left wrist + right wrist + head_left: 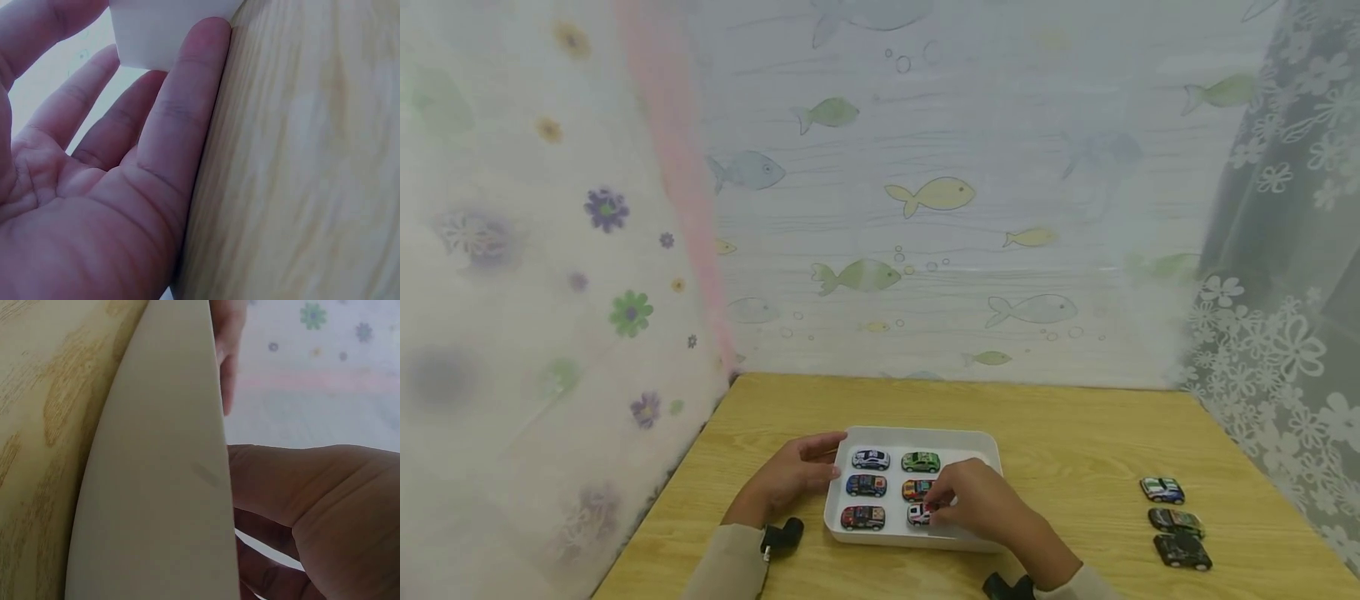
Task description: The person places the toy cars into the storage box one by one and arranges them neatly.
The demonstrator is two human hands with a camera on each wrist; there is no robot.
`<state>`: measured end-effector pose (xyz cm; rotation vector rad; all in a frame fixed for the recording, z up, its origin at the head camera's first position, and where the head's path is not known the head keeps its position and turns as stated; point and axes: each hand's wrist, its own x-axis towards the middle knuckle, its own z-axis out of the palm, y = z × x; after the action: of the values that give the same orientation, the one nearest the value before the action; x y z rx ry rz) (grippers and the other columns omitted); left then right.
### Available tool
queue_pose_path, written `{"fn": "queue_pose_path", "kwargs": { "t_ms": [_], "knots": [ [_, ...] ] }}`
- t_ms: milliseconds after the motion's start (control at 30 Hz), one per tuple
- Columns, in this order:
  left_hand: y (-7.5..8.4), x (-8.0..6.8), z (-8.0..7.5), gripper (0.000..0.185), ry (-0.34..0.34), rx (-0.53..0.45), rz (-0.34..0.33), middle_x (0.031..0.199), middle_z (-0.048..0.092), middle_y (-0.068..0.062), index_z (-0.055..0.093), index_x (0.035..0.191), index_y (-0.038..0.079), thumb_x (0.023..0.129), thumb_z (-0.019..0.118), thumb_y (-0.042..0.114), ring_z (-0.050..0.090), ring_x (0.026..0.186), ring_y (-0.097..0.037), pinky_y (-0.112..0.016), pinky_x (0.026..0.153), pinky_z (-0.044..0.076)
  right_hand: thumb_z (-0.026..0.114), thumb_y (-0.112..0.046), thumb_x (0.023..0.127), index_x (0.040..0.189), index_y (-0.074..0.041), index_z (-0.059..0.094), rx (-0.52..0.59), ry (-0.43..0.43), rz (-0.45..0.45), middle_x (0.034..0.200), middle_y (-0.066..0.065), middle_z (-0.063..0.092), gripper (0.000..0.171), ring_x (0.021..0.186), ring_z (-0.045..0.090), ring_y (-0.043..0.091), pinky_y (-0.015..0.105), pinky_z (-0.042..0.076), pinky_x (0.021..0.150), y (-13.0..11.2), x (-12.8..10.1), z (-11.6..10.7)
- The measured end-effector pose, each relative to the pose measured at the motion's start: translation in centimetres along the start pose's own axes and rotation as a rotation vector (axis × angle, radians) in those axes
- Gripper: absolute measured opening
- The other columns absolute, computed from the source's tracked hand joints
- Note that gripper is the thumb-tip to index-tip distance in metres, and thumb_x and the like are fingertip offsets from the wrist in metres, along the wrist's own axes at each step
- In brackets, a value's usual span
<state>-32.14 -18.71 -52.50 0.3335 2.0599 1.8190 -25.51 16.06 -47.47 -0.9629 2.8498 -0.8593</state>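
Note:
A shallow white tray (917,541) holds several small toy cars in two columns. My right hand (981,502) reaches over its front right part and pinches a white-and-red toy car (917,514) at the front of the second column. Just behind that car lies a red-and-yellow toy car (915,490), with a green toy car (921,462) farther back. In the right wrist view, the tray wall (156,475) hides the fingertips. My left hand (790,479) rests against the tray's left side; its extended fingers touch the white wall (156,31) in the left wrist view.
The tray's left column has a white-and-blue car (871,459), a blue-and-orange car (867,485) and a dark red-and-black car (862,517). On the wooden table (1075,450), right of the tray, lie a green-and-white car (1162,490), a dark multicoloured car (1176,522) and a black car (1182,552).

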Motion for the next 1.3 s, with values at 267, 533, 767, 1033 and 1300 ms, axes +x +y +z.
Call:
{"fn": "queue_pose_path", "kwargs": {
  "t_ms": [267,533,767,1033,1300],
  "knots": [
    [-0.08,-0.07,0.03,0.069,-0.021,-0.012,0.021,0.16,0.046,-0.016,0.048,0.155,0.015,0.093,0.077,0.011,0.046,0.146,-0.035,-0.039,0.102,0.058,0.092,-0.022,0.077,0.092,-0.018,0.083,-0.029,0.008,0.006,0.085,-0.016,0.074,0.018,0.081,0.064,-0.002,0.022,0.053,0.067,-0.15,-0.05,0.36],
    [0.06,0.02,0.17,0.068,-0.002,-0.005,0.006,0.158,0.049,-0.014,0.051,0.154,0.016,0.092,0.079,0.013,0.05,0.143,-0.033,-0.04,0.102,0.058,0.092,-0.022,0.077,0.091,-0.019,0.083,-0.019,0.012,0.01,0.085,-0.016,0.074,0.017,0.079,0.062,-0.002,0.021,0.05,0.065,-0.12,-0.1,0.45],
    [0.07,-0.06,0.24,0.068,0.0,-0.014,0.006,0.157,0.05,-0.014,0.052,0.153,0.017,0.091,0.079,0.013,0.051,0.142,-0.032,-0.04,0.102,0.058,0.093,-0.022,0.076,0.091,-0.02,0.084,0.008,0.007,0.017,0.084,-0.016,0.074,0.018,0.077,0.063,-0.003,0.02,0.052,0.066,-0.11,0.05,0.69],
    [0.09,-0.07,0.24,0.068,-0.005,-0.016,0.011,0.158,0.049,-0.015,0.051,0.153,0.015,0.091,0.079,0.012,0.05,0.143,-0.033,-0.041,0.102,0.058,0.094,-0.022,0.074,0.089,-0.019,0.083,0.031,0.008,0.044,0.083,-0.014,0.075,0.018,0.077,0.063,-0.001,0.021,0.052,0.065,-0.29,0.0,0.72],
    [0.08,0.03,0.04,0.069,-0.013,-0.02,0.016,0.159,0.047,-0.017,0.049,0.154,0.013,0.091,0.078,0.011,0.048,0.144,-0.036,-0.041,0.103,0.057,0.093,-0.024,0.075,0.087,-0.021,0.083,0.022,0.007,0.061,0.081,-0.016,0.075,0.016,0.078,0.062,-0.002,0.022,0.051,0.065,-0.36,0.21,0.9]
  ]
}}
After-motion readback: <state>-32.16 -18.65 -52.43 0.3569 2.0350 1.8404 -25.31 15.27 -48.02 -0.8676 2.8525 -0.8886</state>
